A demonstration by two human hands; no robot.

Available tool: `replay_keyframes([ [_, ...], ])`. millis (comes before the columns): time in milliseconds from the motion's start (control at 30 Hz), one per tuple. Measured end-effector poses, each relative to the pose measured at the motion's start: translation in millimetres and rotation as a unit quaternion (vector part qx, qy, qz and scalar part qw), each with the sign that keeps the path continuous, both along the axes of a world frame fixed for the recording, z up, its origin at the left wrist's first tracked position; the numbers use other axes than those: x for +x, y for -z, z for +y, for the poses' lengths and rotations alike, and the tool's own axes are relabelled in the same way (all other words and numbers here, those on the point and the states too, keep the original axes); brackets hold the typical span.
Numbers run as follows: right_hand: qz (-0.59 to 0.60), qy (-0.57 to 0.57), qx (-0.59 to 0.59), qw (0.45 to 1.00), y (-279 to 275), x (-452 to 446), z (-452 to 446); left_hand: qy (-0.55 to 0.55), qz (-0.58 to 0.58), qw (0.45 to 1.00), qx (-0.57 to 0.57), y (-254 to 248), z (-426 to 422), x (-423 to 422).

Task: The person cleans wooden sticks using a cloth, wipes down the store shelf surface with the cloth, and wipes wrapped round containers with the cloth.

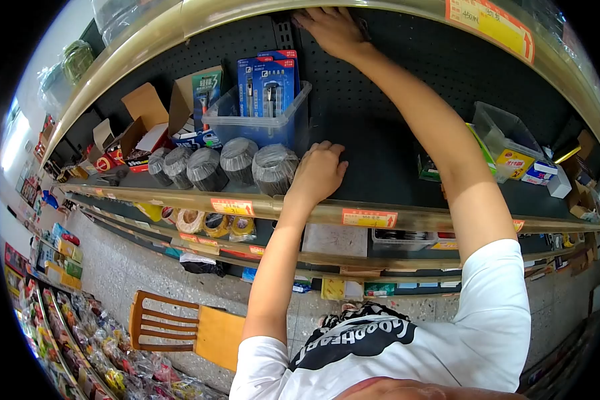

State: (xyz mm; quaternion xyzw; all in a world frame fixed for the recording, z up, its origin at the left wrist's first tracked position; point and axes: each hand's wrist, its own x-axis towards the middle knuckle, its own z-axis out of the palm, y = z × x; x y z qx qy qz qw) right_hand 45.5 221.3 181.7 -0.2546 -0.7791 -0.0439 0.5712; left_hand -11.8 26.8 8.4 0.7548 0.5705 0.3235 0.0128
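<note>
My left hand (317, 175) rests on the dark shelf (370, 177), its fingers curled beside a plastic-wrapped dark round item (275, 168), the rightmost of several in a row. Whether it holds anything is hidden. My right hand (330, 30) reaches up to the top of the perforated back panel (373, 87), under the upper shelf, with its fingers spread and nothing seen in them. Behind the wrapped items stands a clear plastic bin (260, 125) with blue carded packs (268, 87) upright in it.
Open cardboard boxes (147, 127) stand at the left of the shelf. On the right are another clear bin (507, 133) and small boxes. Rolls of tape (216, 225) lie on the shelf below. A wooden chair (220, 337) is on the floor behind.
</note>
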Motion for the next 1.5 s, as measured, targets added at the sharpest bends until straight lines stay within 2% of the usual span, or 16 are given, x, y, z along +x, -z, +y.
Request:
replay_keyframes([
  [33, -0.108, 0.073, 0.092, 0.987, 4.9, 3.8, 6.9, 0.000, 0.000, 1.000, 0.002, 0.0, 0.8, 0.0],
  [67, -0.213, 0.145, 0.182, 0.949, 14.9, 9.6, 17.4, 0.000, 0.002, 1.000, 0.003, 0.1, 0.8, -0.1],
  [100, -0.312, 0.213, 0.266, 0.887, 25.1, 13.7, 25.7, 0.001, 0.003, 1.000, 0.003, 0.4, 0.7, -0.2],
  [300, -0.398, 0.214, 0.263, 0.853, 79.0, 24.7, 19.0, 0.002, 0.009, 1.000, -0.009, 0.3, 1.7, -0.4],
  [567, -0.473, 0.137, 0.252, 0.833, 125.7, 35.9, 14.7, 0.010, 0.013, 1.000, 0.006, 2.7, 3.0, -1.5],
  [700, -0.468, 0.100, 0.288, 0.829, 159.1, 38.6, 27.0, 0.012, 0.012, 1.000, 0.016, 3.7, 3.2, -2.9],
  [733, -0.477, 0.081, 0.253, 0.838, 166.7, 37.5, 28.1, 0.009, 0.013, 1.000, 0.014, 3.0, 2.4, -2.4],
  [833, -0.525, 0.113, 0.306, 0.786, 185.3, 43.3, 27.8, 0.005, 0.013, 1.000, 0.007, 0.5, 1.2, -1.3],
  [867, -0.522, 0.108, 0.284, 0.797, 187.1, 41.3, 30.0, 0.005, 0.011, 1.000, 0.003, 0.7, 1.6, -1.7],
  [1067, -0.560, 0.074, 0.243, 0.789, 171.4, 64.3, 31.9, 0.012, 0.014, 1.000, 0.009, 5.4, 6.4, -4.6],
  [1167, -0.553, 0.051, 0.184, 0.811, 169.0, 98.1, 46.7, 0.006, 0.013, 1.000, -0.001, 3.0, 5.7, -3.5],
  [1200, -0.594, 0.067, 0.222, 0.770, 159.6, 109.3, 42.7, 0.003, 0.014, 1.000, -0.008, 2.2, 5.1, -2.9],
  [1300, -0.625, 0.128, 0.241, 0.732, 137.1, 127.4, 24.3, 0.002, 0.021, 1.000, -0.014, 1.8, 5.9, -2.8],
  [1333, -0.569, 0.096, 0.231, 0.783, 134.9, 131.3, 27.2, 0.000, 0.020, 1.000, -0.015, 0.9, 5.3, -2.4],
  [1500, -0.473, 0.222, 0.196, 0.830, 78.6, 126.0, 21.1, -0.003, 0.022, 1.000, -0.011, 1.5, 5.0, -2.3],
])
